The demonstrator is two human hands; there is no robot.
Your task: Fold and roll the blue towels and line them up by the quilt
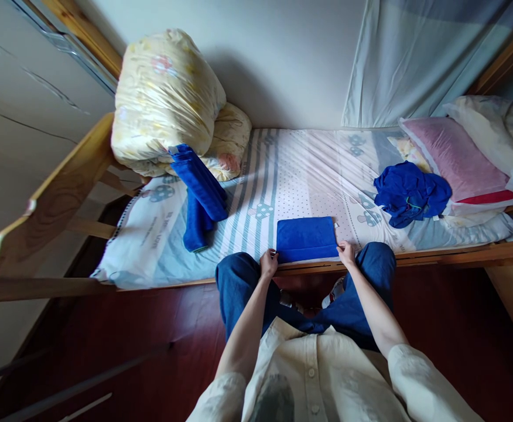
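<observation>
A blue towel, partly folded into a flat rectangle, lies at the front edge of the bed. My left hand pinches its near left corner. At the near right corner, the fingers of my right hand are closed on the same towel. A small pale tag sticks out at its right side. Off to the left, several folded blue towels lie crosswise in a stack, partly against the quilt. To the right sits a crumpled heap of blue towels.
A bundled yellow floral quilt rests at the bed's left end. A pink pillow lies at the right end. The patterned sheet covers the mattress, with a wooden bed rail along the front and a pale curtain behind.
</observation>
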